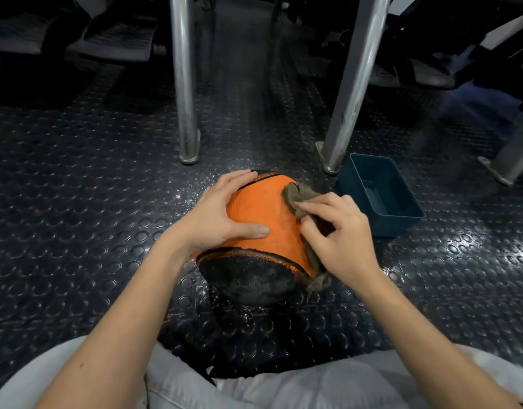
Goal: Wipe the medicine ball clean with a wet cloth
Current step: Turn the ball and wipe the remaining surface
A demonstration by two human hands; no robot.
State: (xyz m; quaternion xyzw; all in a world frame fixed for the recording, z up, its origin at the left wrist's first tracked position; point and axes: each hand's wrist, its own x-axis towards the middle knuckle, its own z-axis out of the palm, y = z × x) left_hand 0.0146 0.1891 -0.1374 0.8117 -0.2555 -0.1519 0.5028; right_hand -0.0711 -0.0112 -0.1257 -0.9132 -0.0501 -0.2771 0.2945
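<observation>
Two hands, mid-wipe: flat left hand [222, 214] steadies orange-and-black textured medicine ball [266, 214]; right hand [340, 237] pinches brown cloth [298, 196], probably wet, at three o'clock; rotate next.

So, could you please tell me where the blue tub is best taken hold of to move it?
Probably by its near short wall's rim, pinched from above: the blue tub stands upright and open-topped, that end faces the person, and a metal leg crowds its far left corner while the right hand lies beside its left wall.

A dark blue rectangular plastic tub [381, 193] sits on black studded rubber flooring [77, 202] beside slanted grey metal legs [347, 93].
</observation>
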